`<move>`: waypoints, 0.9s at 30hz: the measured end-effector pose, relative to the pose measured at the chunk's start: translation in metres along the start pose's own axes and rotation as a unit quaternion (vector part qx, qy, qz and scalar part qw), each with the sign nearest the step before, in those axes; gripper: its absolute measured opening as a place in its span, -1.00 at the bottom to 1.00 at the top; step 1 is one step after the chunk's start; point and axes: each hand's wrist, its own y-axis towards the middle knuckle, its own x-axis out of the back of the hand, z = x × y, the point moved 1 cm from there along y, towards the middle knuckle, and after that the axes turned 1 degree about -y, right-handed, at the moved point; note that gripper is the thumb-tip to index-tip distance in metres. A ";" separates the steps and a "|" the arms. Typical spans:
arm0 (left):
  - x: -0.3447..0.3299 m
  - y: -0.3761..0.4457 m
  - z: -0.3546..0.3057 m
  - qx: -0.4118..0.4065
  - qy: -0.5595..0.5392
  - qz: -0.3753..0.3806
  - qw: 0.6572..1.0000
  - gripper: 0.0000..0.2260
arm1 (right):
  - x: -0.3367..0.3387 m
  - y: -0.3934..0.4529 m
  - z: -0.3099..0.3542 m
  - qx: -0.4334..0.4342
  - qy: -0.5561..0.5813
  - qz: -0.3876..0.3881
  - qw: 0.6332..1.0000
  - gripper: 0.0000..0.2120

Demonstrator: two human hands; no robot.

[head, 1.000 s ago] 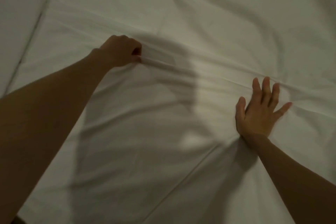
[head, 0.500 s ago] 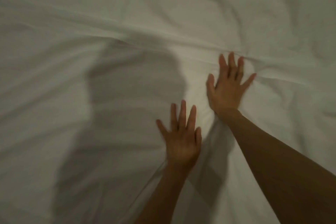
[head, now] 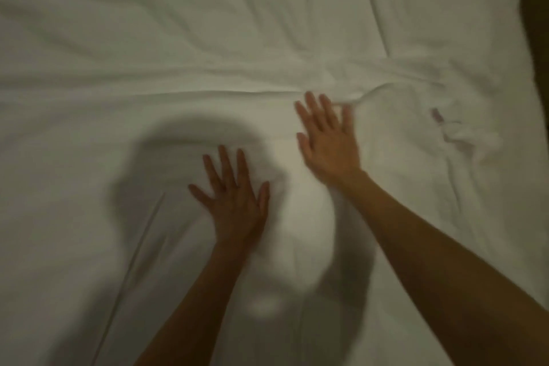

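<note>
A white bed sheet fills almost the whole view, with long creases running across it. My left hand lies flat on the sheet near the middle, fingers straight and spread. Up and to the right of it, my right hand also presses flat on the sheet, its fingertips at a ridge of gathered cloth. Neither hand holds anything. The picture is blurred by motion.
A bunched, crumpled patch of the sheet sits to the right of my right hand. The bed's right edge runs down the far right, with dark floor beyond. A shadow of my head falls around my left hand.
My left hand let go of the fold it gripped at the left and came to lie flat beside my right hand. The view has shifted right, bringing the bed's right edge into sight.
</note>
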 end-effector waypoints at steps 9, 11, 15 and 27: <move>-0.030 -0.053 -0.165 -0.097 -0.010 0.053 0.994 -0.29 | 0.045 -0.063 -0.185 -0.165 0.057 -0.012 0.985 -0.47; -0.036 -0.054 -0.180 -0.081 -0.011 0.055 0.995 -0.30 | 0.053 -0.077 -0.195 -0.195 0.128 -0.068 0.970 -0.48; -0.040 -0.053 -0.184 -0.071 -0.026 0.048 0.996 -0.35 | 0.063 -0.084 -0.193 -0.260 0.181 -0.115 0.942 -0.56; -0.041 -0.061 -0.179 -0.058 -0.044 0.017 0.997 -0.40 | 0.068 -0.045 -0.196 -0.348 0.169 -0.143 0.911 -0.80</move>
